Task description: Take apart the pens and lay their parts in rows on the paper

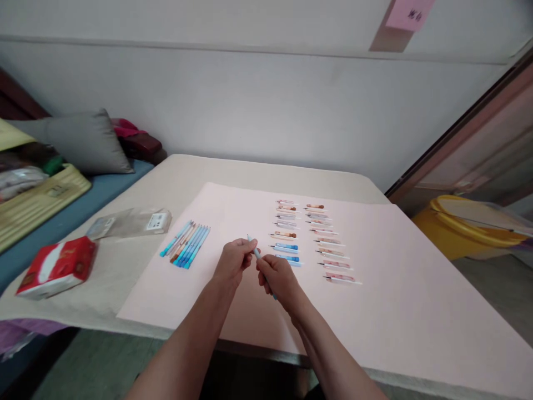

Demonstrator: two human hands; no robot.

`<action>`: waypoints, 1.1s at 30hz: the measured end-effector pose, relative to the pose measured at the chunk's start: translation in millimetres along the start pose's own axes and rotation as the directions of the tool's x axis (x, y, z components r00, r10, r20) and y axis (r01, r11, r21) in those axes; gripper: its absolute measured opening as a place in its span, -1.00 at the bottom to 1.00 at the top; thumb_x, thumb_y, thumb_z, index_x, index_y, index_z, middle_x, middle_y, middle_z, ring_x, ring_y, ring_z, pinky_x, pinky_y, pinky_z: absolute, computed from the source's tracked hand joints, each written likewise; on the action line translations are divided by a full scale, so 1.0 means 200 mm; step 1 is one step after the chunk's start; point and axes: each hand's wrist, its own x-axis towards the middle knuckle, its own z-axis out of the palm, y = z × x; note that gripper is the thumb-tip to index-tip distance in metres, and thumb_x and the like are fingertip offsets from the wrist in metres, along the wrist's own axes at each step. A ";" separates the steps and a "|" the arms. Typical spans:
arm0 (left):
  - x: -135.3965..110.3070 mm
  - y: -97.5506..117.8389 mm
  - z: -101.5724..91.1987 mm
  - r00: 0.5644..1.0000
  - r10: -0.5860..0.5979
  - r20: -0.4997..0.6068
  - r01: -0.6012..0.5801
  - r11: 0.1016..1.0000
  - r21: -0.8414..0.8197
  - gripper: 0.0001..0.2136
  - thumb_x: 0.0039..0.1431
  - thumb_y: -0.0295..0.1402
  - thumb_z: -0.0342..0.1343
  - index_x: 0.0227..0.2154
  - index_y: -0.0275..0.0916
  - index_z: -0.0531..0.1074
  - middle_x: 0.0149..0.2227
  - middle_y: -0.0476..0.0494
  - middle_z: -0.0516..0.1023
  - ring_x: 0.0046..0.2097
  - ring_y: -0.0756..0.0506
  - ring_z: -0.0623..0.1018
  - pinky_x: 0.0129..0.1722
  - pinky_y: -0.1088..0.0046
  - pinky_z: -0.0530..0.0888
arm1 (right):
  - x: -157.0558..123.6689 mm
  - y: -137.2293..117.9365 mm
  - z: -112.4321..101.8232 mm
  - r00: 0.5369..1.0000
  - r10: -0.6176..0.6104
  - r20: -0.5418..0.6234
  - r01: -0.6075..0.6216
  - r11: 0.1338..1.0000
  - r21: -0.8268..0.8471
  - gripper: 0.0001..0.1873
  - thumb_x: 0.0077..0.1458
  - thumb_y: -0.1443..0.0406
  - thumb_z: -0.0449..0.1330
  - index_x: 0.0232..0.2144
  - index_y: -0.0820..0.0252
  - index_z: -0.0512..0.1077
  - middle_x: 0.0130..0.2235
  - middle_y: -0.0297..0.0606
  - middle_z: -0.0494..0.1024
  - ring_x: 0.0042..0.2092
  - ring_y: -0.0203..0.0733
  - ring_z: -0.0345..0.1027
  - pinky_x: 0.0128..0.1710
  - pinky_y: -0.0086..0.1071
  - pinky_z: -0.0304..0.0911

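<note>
A slim light-blue pen (255,249) is held at a slant above the pink sheet. My left hand (238,258) closes on its upper end with thumb and fingers. Wrapped around its barrel is my right hand (280,278), and the lower end sticks out below that fist. To the left lies a tight row of several pens (188,244), mostly blue with some brown. On the right, two columns hold several slim pen-like pieces with dark tips; a blue one (286,248) and a brown one (285,235) lie nearest my right hand.
The pink sheet (166,300) covers much of the cloth-covered table (250,170). A red tissue pack (58,266) and a clear plastic pouch (133,222) lie at the left. A yellow bucket (453,228) stands beyond the right edge, and a wall rises behind.
</note>
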 end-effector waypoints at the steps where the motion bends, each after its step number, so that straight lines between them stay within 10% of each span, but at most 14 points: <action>1: 0.00 0.00 0.00 1.000 0.001 -0.016 -0.001 1.000 0.007 -0.76 -0.11 -0.28 0.27 -0.58 -0.38 0.39 -0.56 -0.08 0.41 -0.62 0.16 0.23 -0.66 0.64 0.13 | 0.00 0.01 0.00 0.999 -0.031 -0.019 0.031 0.998 -0.048 -0.73 0.06 0.20 0.02 -0.61 0.20 0.28 -0.69 -0.42 0.35 -0.74 -0.44 0.11 -0.72 -0.53 0.00; 11: -0.01 0.03 -0.01 0.963 -0.068 0.261 0.124 0.971 -0.205 -0.78 0.02 -0.40 0.17 -0.25 -0.39 0.45 -0.26 -0.30 0.52 -0.54 0.16 0.29 -0.58 0.68 0.28 | -0.02 -0.05 -0.03 0.989 0.111 0.095 -0.139 0.922 0.362 -0.81 0.00 0.20 0.08 -0.53 0.21 0.30 -0.70 -0.51 0.20 -0.73 -0.51 -0.08 -0.73 -0.54 -0.25; 21: 0.00 0.01 0.00 0.999 -0.029 0.024 0.030 0.998 -0.064 -0.76 -0.08 -0.30 0.27 -0.54 -0.39 0.39 -0.54 -0.09 0.43 -0.62 0.18 0.22 -0.68 0.69 0.15 | -0.01 -0.03 -0.01 0.998 0.050 0.028 -0.052 0.993 0.104 -0.75 0.03 0.18 0.06 -0.55 0.22 0.33 -0.72 -0.47 0.27 -0.74 -0.48 0.00 -0.73 -0.53 -0.14; 28: -0.02 0.04 0.00 0.952 -0.046 0.304 0.100 0.982 -0.163 -0.78 0.01 -0.36 0.19 -0.27 -0.36 0.43 -0.37 -0.19 0.51 -0.53 0.11 0.35 -0.50 0.56 0.36 | -0.02 -0.03 -0.06 0.979 0.126 0.158 -0.187 0.866 0.464 -0.77 -0.01 0.17 0.11 -0.49 0.24 0.33 -0.70 -0.51 0.21 -0.73 -0.52 -0.11 -0.71 -0.53 -0.26; 33: 0.00 0.03 0.01 0.979 -0.014 0.204 0.033 0.996 -0.087 -0.83 -0.04 -0.36 0.23 -0.48 -0.36 0.39 -0.51 -0.11 0.47 -0.61 0.16 0.25 -0.63 0.63 0.20 | -0.02 -0.05 -0.07 0.969 0.134 0.206 -0.223 0.831 0.510 -0.77 -0.02 0.17 0.14 -0.48 0.25 0.33 -0.72 -0.52 0.20 -0.74 -0.52 -0.12 -0.70 -0.53 -0.28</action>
